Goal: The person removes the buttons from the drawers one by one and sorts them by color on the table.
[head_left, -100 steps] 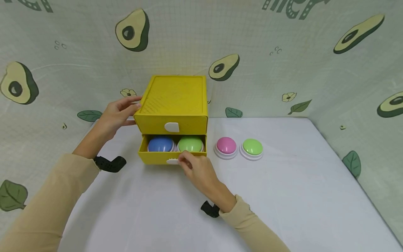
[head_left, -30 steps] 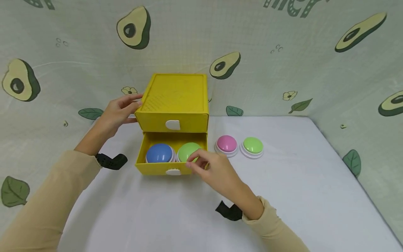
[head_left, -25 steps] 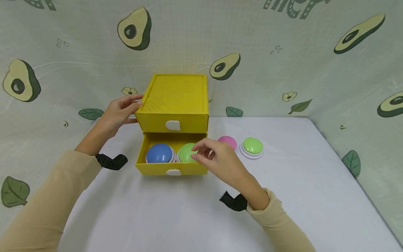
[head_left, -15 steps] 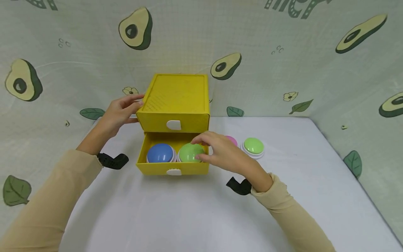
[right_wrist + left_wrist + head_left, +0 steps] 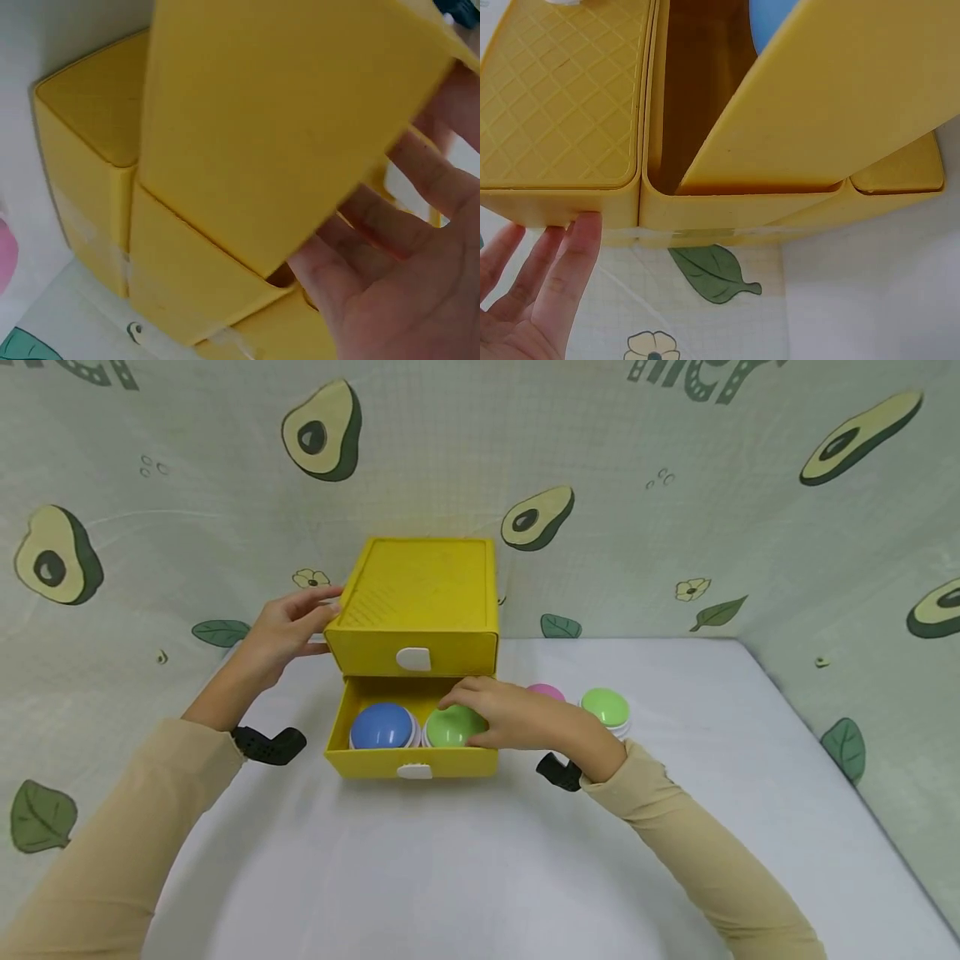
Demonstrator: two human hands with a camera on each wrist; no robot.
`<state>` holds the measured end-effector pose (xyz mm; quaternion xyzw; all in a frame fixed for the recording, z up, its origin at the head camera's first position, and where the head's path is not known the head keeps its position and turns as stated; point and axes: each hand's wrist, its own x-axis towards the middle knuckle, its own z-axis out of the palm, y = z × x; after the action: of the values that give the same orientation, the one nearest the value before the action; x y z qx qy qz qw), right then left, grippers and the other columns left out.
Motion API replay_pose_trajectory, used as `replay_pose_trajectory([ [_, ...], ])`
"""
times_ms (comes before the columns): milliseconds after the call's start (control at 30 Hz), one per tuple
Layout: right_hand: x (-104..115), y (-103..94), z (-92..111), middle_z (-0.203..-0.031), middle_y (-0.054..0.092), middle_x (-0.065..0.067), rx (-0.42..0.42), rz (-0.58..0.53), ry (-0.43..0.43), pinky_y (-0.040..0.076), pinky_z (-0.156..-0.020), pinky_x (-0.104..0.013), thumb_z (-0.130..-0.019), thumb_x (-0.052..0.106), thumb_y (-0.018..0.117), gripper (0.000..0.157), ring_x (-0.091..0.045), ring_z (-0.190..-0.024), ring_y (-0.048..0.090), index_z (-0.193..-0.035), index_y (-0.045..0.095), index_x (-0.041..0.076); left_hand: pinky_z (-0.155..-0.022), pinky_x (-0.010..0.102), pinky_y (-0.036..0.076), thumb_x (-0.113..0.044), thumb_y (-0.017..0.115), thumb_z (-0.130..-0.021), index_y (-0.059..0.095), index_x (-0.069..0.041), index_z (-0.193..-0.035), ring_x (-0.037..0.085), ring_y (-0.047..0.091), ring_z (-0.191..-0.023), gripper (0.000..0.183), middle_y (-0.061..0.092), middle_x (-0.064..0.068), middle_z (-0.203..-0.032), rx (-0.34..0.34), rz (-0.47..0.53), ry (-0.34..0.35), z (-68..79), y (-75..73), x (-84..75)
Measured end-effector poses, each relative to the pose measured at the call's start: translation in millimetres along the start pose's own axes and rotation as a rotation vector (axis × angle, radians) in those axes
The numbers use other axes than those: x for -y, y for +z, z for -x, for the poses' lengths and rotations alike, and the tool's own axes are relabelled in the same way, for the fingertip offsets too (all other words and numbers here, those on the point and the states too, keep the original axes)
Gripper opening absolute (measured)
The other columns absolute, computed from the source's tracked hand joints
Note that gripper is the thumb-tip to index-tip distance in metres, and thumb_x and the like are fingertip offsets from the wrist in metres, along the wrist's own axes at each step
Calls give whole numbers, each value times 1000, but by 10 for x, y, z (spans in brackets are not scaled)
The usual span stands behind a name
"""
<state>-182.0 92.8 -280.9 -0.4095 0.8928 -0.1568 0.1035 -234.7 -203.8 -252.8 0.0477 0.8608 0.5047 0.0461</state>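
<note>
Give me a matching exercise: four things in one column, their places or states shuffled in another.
1. upper drawer
2. lower drawer
3. blue button
4. left hand

A. inside, beside a green button
B. pushed in
C. at the left side of the yellow box
D. pulled out

Pairs: 1-B, 2-D, 3-A, 4-C

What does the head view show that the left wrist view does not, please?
Head view only: the right hand, the glossy green dome partly behind it, another glossy green dome farther right, a partly hidden glossy pink dome.

Left wrist view only: a translucent tape-like strip on the yellow plastic box.

Both: that box, the left hand, a glossy blue dome, pale printed cloth.
</note>
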Motion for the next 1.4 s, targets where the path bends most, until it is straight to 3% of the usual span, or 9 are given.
replay_pose_trajectory([
  [167, -28, 34, -49, -130, 51, -6, 19, 69, -23, 43, -102, -34, -84, 16, 69, 46, -23, -120, 46, -128, 55, 13, -88, 30, 52, -50, 48, -92, 33, -22, -145, -1, 57, -94, 62, 43, 9, -138, 1, 6, 5, -5, -4, 8],
  [633, -56, 41, -88, -129, 52, -5, 88, 103, -19, 44, -101, -33, -85, 17, 69, 44, -21, -119, 45, -127, 56, 17, -87, 28, 53, -50, 48, -92, 32, -22, -146, -2, 57, -94, 63, 43, 10, -139, 5, 10, 7, -14, -8, 30],
  [1400, -113, 75, -58, -126, 52, -10, -8, 80, -75, 46, -95, -33, -85, 21, 67, 43, -24, -115, 45, -126, 57, 14, -89, 32, 51, -51, 47, -91, 33, -23, -145, -2, 57, -93, 63, 43, 10, -139, 1, -2, 9, -19, -1, 28],
])
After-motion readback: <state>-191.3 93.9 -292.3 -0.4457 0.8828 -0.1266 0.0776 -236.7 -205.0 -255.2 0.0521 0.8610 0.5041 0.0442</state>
